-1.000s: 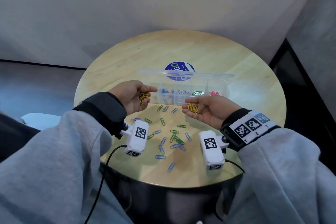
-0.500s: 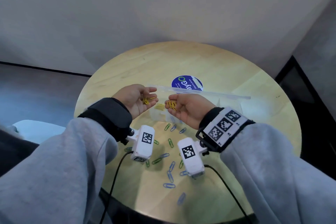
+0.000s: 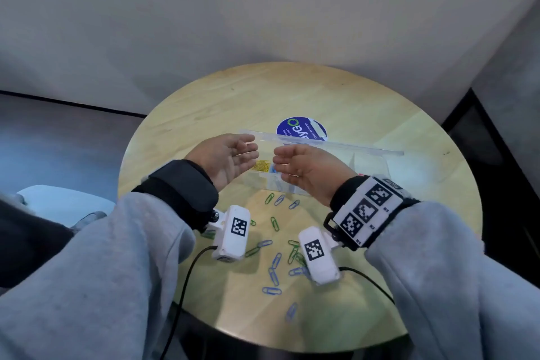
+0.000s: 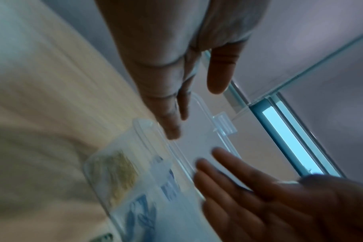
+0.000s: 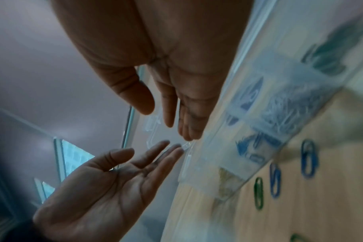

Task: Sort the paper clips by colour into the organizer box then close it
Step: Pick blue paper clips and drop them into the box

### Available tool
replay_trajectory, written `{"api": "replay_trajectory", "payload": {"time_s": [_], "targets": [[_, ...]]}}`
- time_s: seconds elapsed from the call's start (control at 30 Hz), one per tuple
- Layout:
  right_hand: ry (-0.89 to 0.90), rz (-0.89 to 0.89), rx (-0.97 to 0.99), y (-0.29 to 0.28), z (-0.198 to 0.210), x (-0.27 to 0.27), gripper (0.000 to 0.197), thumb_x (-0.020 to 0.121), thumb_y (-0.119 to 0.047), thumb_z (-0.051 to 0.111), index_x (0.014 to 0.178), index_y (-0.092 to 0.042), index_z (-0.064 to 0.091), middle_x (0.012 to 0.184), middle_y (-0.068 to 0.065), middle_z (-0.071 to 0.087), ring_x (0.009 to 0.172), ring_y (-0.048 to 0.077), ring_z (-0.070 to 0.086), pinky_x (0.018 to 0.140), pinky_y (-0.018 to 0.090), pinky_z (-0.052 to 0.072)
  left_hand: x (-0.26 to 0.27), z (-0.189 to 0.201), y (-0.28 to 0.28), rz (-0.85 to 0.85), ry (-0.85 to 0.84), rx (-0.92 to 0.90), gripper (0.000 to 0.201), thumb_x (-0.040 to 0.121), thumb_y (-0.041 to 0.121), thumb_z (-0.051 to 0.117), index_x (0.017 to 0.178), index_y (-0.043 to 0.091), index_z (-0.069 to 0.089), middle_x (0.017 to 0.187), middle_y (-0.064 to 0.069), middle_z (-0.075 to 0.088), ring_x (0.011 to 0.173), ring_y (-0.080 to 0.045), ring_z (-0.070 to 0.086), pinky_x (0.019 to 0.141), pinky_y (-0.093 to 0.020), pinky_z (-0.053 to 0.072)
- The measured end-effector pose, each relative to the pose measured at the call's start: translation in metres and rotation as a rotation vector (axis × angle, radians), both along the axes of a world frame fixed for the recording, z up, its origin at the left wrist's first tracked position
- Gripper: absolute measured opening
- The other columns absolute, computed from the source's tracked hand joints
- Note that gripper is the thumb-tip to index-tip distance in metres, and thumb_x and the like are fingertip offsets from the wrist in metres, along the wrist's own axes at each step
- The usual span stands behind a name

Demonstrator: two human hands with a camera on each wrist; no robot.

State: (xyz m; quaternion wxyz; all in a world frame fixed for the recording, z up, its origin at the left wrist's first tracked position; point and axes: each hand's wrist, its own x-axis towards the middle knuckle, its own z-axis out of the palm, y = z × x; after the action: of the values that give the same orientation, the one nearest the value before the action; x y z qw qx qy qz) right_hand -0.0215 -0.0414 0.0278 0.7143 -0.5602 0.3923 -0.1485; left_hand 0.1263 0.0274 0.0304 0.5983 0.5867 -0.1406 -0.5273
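Loose clips: blue paper clips [image 3: 274, 264] and green paper clips [image 3: 274, 223] lie scattered on the round table [image 3: 365, 114], between the wrists and the box. Judged very light, springy wire, coated and slippery; they lie flat, so best pinched by a looped end with fingertips or slid to an edge.
Sorted clips: yellow clips [image 3: 261, 166] sit in the box's leftmost compartment; blue ones in the next.
Box: clear organizer box [image 3: 377, 166] on the table, lid [image 3: 336, 145] standing open at the back. Thin stiff plastic, judged light; likely to skid if the lid is pushed one-handed.
Left hand [image 3: 225, 159]: over the box's left end, fingers straight and apart, holding nothing.
Right hand [image 3: 306, 169]: facing it, fingers relaxed, empty.
Beyond: blue round sticker [image 3: 301, 128] behind the lid.
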Motion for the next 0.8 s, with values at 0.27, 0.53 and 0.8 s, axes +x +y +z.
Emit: {"api": "replay_trajectory", "payload": {"time_s": [0.27, 0.53, 0.8], "targets": [[0.530, 0.361, -0.816, 0.006, 0.008, -0.036, 0.029, 0.089, -0.014, 0.051, 0.115, -0.022, 0.060, 0.107, -0.009, 0.059, 0.107, 0.009, 0.056, 0.092, 0.021, 0.042, 0.004, 0.000, 0.026, -0.305, -0.713, 0.407, 0.024, 0.090, 0.001, 0.042, 0.084, 0.018, 0.059, 0.079, -0.003, 0.056, 0.067, -0.015, 0.054, 0.057, -0.023, 0.044], [0.945, 0.739, -1.007, 0.017, -0.013, -0.031, 0.053, 0.090, -0.008, 0.044, 0.138, -0.029, 0.040, 0.141, -0.003, 0.045, 0.124, 0.019, 0.049, 0.098, 0.031, 0.043, 0.002, -0.021, 0.035, -0.677, -1.188, 0.771, 0.013, 0.086, 0.008, 0.055, 0.096, 0.014, 0.062, 0.090, -0.007, 0.055, 0.079, -0.022, 0.048, 0.070, -0.026, 0.040], [0.985, 0.909, -1.130, 0.009, -0.033, -0.008, 0.059, 0.090, -0.003, 0.042, 0.144, -0.026, 0.034, 0.134, 0.007, 0.044, 0.120, 0.028, 0.052, 0.095, 0.036, 0.047, 0.002, -0.046, 0.030, -0.823, -1.257, 0.902, 0.025, 0.079, 0.020, 0.062, 0.101, 0.010, 0.068, 0.104, -0.006, 0.070, 0.087, -0.024, 0.063, 0.071, -0.028, 0.043]]}}
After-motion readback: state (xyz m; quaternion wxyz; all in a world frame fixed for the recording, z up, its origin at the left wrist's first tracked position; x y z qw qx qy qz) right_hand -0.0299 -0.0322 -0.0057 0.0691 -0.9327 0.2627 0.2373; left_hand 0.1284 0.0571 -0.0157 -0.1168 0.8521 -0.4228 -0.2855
